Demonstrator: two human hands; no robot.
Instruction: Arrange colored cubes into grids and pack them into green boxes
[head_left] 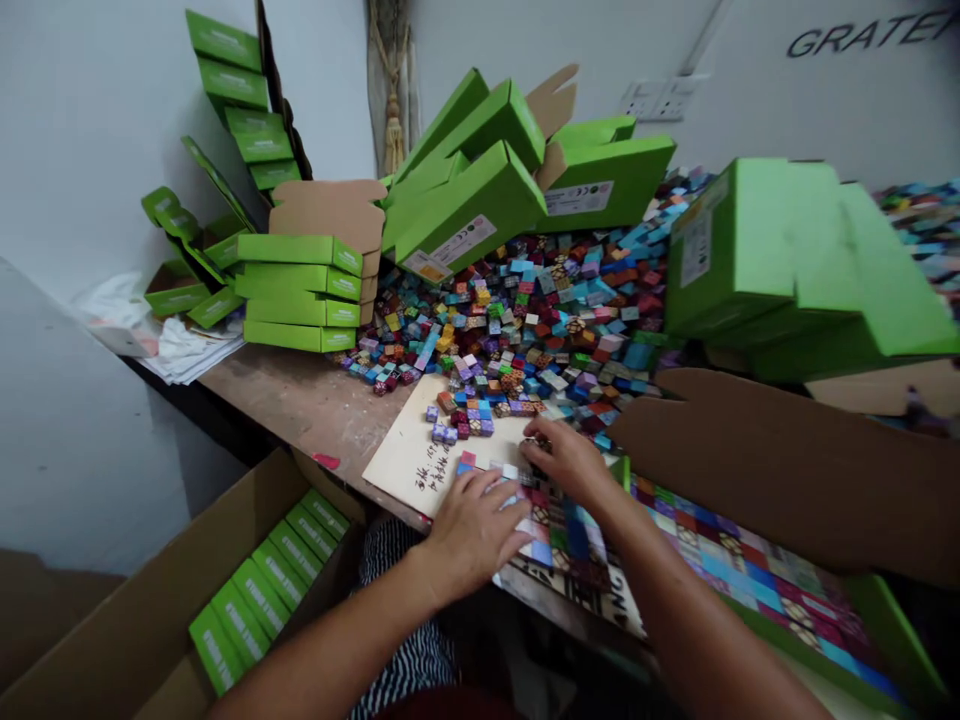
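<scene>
My left hand (pixel 480 520) lies flat with its fingers spread over a block of small colourful patterned cubes (pixel 553 530) set close together in rows. At the far edge of those rows, the thumb and fingers of my right hand (pixel 566 458) are pinched on a small dark cube, mostly hidden by the fingers. A few loose purple, maroon and orange cubes (pixel 463 425) sit on a cream board (pixel 405 455) with handwriting, just beyond my left hand. To the right, an open green box (pixel 772 590) holds more cubes in neat rows.
A large heap of mixed cubes (pixel 555 300) spreads across the back of the table. Green boxes lean on it (pixel 472 210), stand at the right (pixel 757 250), and stack at the left (pixel 300 290). Below left, a carton (pixel 172 540) contains several green boxes. Papers (pixel 195 350) lie at the left edge.
</scene>
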